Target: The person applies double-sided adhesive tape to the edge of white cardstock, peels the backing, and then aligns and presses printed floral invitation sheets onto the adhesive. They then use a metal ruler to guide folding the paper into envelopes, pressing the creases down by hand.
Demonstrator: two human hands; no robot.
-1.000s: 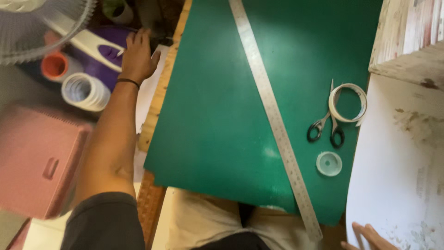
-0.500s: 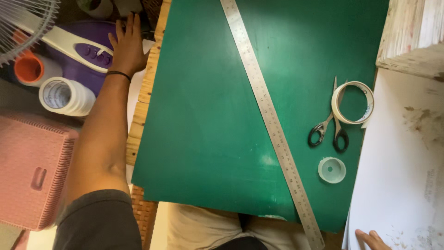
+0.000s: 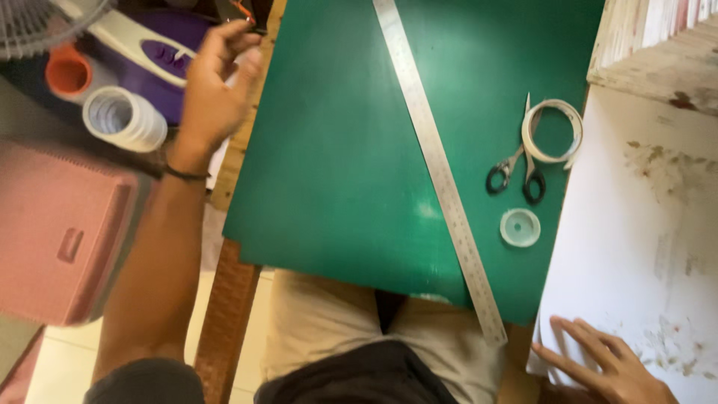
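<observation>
Orange-tipped and small, an object [image 3: 241, 10] is pinched in the closed fingertips of the left hand [image 3: 213, 90] at the far left, just beyond the green mat [image 3: 336, 150]; its axis cannot be told. The right hand [image 3: 609, 366] lies flat, fingers spread, on white paper [image 3: 643, 247] near right.

Soft daylight, brightest at the right, pale sheen on the green mat [image 3: 336, 150], motion blur at left

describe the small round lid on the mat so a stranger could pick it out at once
Find the green cutting mat and the long steel ruler lying across it. Right of the ruler, just below the black-handled scissors, lies the small translucent lid: a flat closed disc, unlike the open tape loop above.
</observation>
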